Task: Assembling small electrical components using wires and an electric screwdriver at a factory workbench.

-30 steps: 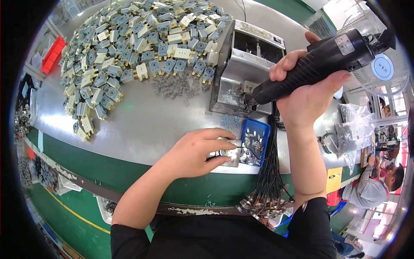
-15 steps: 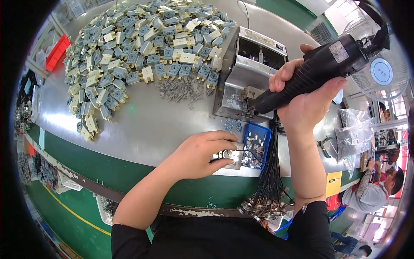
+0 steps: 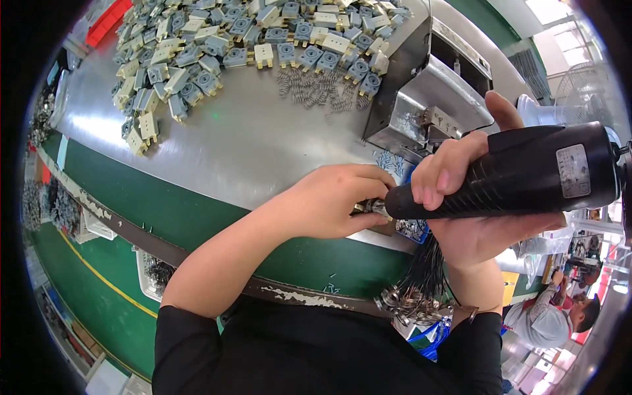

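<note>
My right hand is wrapped round a thick black electric screwdriver, held nearly level with its nose pointing left. That nose meets a small round metal part, which my left hand pinches between thumb and fingers low over the bench. Most of the part is hidden by the fingers and the tool. Small bluish screws lie just beyond my left fingertips. A blue tray of small metal pieces shows partly from under the screwdriver.
Grey-and-cream plastic units are heaped at the back, with loose springs before them. A metal feeder box stands right of the heap. Black wires with round metal ends hang over the front edge. A person sits at far right.
My right hand has brought the screwdriver down from above the feeder box to the part in my left hand. The view has shifted, and the tool covers much of the blue tray.
</note>
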### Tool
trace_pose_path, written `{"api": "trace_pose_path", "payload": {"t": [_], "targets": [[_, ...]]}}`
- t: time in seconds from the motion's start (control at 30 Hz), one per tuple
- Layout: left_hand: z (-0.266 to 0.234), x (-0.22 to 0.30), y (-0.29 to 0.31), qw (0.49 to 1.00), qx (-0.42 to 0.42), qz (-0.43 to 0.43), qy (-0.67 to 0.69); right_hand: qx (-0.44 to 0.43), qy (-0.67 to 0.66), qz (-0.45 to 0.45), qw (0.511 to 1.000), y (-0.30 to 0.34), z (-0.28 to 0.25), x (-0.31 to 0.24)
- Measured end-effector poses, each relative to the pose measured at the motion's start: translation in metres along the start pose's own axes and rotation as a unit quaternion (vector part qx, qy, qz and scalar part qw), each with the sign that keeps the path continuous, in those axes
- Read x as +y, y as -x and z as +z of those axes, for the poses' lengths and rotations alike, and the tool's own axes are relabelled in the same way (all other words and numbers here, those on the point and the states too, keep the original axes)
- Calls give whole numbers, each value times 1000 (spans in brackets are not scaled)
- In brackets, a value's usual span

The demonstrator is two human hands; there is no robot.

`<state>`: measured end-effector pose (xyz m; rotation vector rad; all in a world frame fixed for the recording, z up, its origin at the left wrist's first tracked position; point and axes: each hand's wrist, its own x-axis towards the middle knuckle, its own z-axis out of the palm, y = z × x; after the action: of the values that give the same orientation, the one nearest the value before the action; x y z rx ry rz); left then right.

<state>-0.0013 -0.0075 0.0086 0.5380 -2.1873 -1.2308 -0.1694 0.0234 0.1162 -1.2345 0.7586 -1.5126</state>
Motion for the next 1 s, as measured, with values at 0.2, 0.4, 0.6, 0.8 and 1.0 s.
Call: {"api": "trace_pose_path", "payload": {"t": [0.2,0.4,0.6,0.8,1.0], "targets": [[2,-1,3,1000,2,-5,-2,8,43,12,999,3,2,11],[5,-4,4,1000,-2,-2,6,-5,30,30,999,4,0,12],[3,-2,3,1000,-2,-12,3,-121,-16,-59,991,4,-9,23],[2,-3,4,1000,-1,-4,18,-88,-35,-30,995,8,-3,27],[5,-6,6,1000,16,16,11,-31,-30,-8,999,12,5,32]]}}
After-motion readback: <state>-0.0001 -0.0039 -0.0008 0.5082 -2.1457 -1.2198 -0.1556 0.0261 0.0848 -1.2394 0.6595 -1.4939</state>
